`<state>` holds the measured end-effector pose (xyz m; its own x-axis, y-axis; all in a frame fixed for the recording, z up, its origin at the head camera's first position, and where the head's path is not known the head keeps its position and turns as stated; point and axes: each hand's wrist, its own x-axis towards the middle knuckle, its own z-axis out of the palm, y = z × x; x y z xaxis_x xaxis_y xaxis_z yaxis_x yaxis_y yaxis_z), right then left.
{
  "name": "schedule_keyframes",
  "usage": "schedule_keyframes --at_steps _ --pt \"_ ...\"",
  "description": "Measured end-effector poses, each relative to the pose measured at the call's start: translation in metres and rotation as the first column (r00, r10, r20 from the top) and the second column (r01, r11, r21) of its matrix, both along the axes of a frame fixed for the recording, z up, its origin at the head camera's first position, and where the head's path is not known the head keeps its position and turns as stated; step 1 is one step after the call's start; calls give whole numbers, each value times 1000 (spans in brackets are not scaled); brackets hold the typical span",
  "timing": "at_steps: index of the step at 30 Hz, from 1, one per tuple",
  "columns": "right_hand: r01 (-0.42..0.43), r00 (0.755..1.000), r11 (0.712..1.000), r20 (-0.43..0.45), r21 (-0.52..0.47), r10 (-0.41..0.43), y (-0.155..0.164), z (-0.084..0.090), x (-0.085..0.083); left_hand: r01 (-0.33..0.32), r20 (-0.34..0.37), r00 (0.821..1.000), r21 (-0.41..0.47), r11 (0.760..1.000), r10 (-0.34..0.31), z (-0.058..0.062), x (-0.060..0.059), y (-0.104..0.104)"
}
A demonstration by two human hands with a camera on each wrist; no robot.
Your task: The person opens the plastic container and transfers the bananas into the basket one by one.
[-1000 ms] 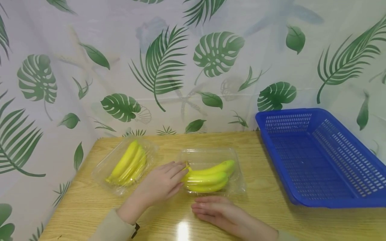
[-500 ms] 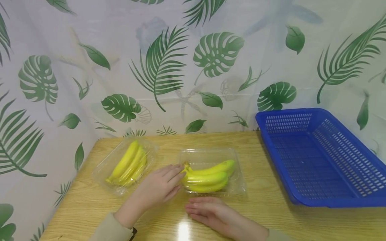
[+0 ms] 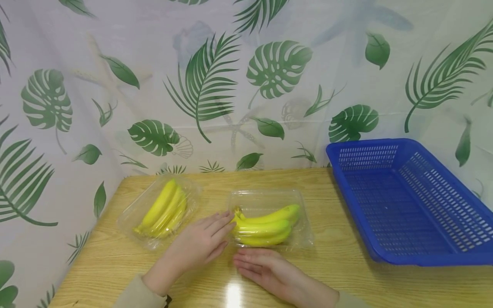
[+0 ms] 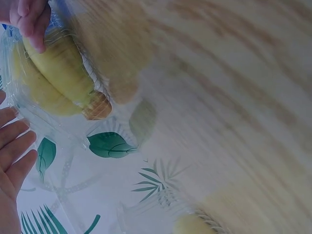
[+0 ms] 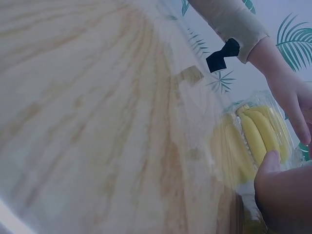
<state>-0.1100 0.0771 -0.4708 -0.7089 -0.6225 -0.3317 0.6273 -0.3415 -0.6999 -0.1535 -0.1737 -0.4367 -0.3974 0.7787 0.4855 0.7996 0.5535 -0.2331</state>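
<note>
Beside banana tray (image 3: 269, 222), left hand (image 3: 200, 246) and right hand (image 3: 269, 273) resting flat, released; risking flimsy clear lid popping open if squeezed.

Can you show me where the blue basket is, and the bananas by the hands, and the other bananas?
blue basket (image 3: 450, 256), head view, front rim.
bananas by the hands (image 3: 265, 226), head view, middle of the bunch.
other bananas (image 3: 163, 209), head view, middle of the bunch.

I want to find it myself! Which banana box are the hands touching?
Look at the wooden table, left of the big blue basket. Two clear banana boxes sit there. It is the middle box nearest the basket, with both hands at its edge, its bananas lying sideways.
</note>
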Motion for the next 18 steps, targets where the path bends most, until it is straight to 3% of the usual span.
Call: schedule_keyframes --at_steps 18 --pt "26 1000 998 11 -60 -26 -6 4 0 29 63 998 -58 998 -25 2 -3 -1"
